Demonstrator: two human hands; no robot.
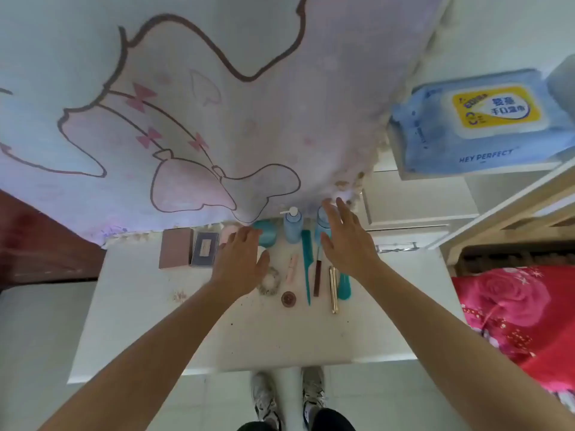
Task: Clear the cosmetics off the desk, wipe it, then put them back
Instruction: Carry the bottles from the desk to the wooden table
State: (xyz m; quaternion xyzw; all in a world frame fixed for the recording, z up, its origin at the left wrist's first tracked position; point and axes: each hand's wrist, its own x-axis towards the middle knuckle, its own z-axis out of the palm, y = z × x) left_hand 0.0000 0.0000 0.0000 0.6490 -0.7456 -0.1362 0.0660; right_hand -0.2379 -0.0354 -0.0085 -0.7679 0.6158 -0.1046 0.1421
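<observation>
Fingers spread and empty, my left hand [239, 262] and right hand [345, 241] near upright blue bottles [292, 227] that a careless sweep could topple.

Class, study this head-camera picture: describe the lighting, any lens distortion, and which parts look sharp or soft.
Head view: light is soft and even, no hard shadows or glare on the desk; the wide lens splays both arms toward the corners; print on the wipes pack reads clearly, while the patterned cloth and the comb between the left hand and right hand look soft.
</observation>
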